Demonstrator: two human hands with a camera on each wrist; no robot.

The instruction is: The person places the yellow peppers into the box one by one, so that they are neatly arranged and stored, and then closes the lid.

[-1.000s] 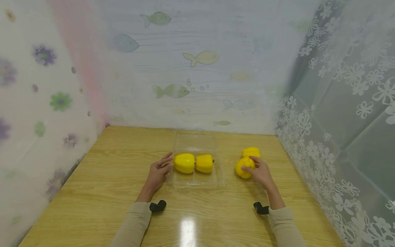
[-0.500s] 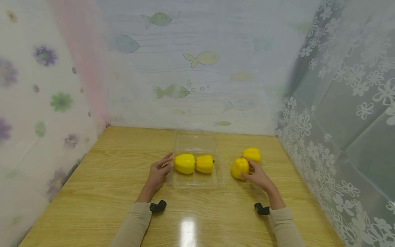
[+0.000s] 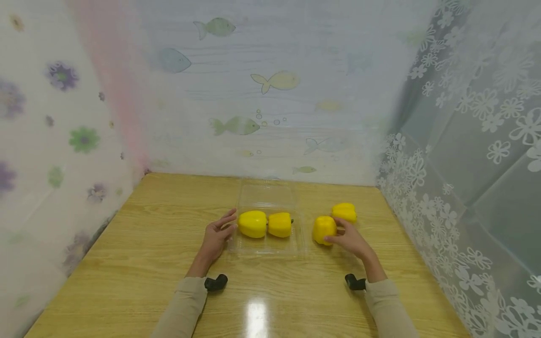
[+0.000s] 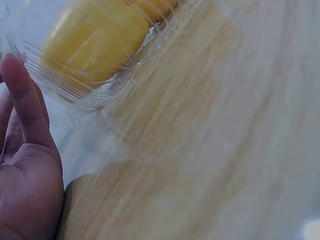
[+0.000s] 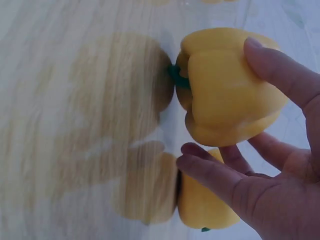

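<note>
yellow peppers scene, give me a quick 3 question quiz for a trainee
1. How many yellow peppers lie inside the clear tray?
2. True or false: the right hand grips a pepper lifted off the table.
3. Which hand rests against the tray: (a) left hand, (b) right hand, (c) neither?

Key: 1. Two. 2. True, going by the right wrist view. 3. (a).
</note>
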